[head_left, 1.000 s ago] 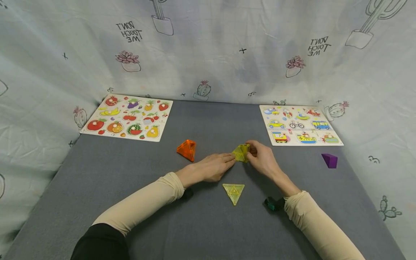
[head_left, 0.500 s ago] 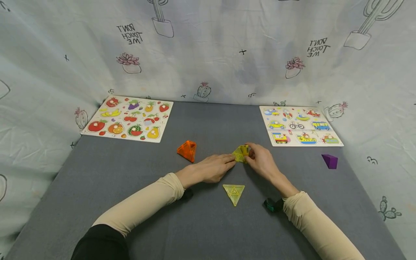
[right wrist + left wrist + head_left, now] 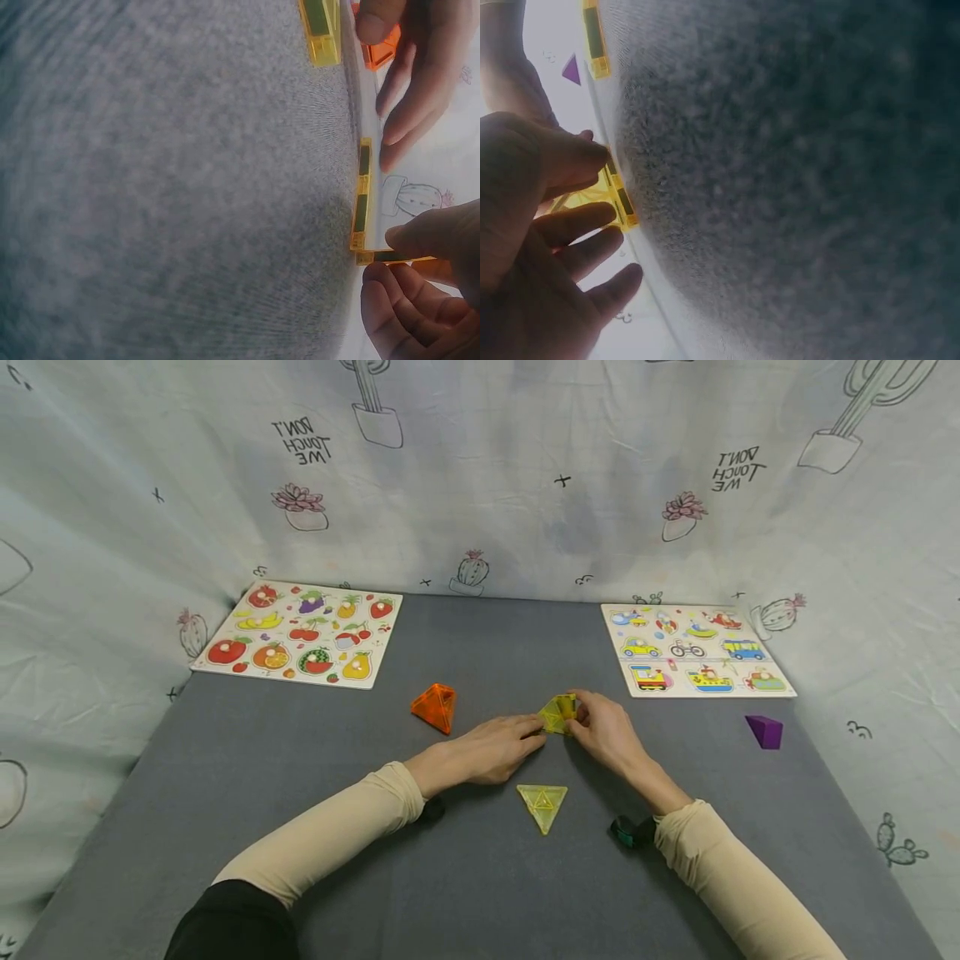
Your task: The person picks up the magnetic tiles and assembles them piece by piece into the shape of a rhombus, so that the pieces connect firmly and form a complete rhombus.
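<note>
In the head view my left hand (image 3: 491,747) lies palm down with straight fingers, its fingertips at the left edge of flat yellow translucent magnetic tiles (image 3: 552,718). My right hand (image 3: 609,735) pinches another yellow magnetic tile (image 3: 386,256) between thumb and fingers. The right wrist view shows that tile standing up from the table, its lower edge against the end of the flat row (image 3: 361,195). Much of it is hidden behind the right fingers. Nearer the body, a single yellow triangular tile (image 3: 543,807) lies flat between the forearms.
An orange pyramid of magnetic tiles (image 3: 435,707) stands left of the hands. Toward the right edge sits a purple wedge block (image 3: 767,732). A fruit puzzle board (image 3: 330,647) lies at back left, a vehicle puzzle board (image 3: 678,672) at back right. A patterned curtain (image 3: 480,468) borders the grey table.
The right hand has tilted the pinched yellow tile slightly, and its fingers have shifted a little. The left hand stays in place.
</note>
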Demonstrator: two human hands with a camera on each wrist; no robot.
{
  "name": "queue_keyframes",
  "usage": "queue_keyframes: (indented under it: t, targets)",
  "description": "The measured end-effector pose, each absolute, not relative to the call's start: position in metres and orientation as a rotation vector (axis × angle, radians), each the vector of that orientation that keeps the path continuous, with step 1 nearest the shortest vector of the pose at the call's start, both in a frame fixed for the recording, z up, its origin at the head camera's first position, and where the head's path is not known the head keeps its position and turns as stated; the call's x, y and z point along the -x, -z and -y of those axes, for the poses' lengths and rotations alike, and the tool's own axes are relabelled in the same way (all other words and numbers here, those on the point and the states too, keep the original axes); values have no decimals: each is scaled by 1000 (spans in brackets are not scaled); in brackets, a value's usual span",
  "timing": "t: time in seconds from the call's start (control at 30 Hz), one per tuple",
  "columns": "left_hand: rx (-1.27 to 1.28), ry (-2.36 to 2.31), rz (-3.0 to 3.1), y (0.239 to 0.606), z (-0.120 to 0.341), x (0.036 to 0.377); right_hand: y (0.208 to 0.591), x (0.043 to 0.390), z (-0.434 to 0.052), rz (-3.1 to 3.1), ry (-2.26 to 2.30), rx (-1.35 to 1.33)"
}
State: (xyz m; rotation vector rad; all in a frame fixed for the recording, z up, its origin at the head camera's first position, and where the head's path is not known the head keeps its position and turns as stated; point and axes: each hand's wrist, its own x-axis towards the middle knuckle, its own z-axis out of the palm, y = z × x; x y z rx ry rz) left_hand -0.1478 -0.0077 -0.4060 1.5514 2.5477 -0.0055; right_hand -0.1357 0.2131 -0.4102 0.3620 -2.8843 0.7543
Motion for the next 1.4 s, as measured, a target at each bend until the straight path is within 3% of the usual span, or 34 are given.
queue_keyframes:
  t: [0.33,0.83,1.4]
  targets:
    - [-1689,-110,-2648,404,9,136,409,135,-213,2883,-724,-351]
    - [-1642,12,-2614,402,-4,111,410,135,-211,2884,-693,-332]
    - [-1664,-31,-2558,408,-6,110,409,133,-210,2893,-686,-330]
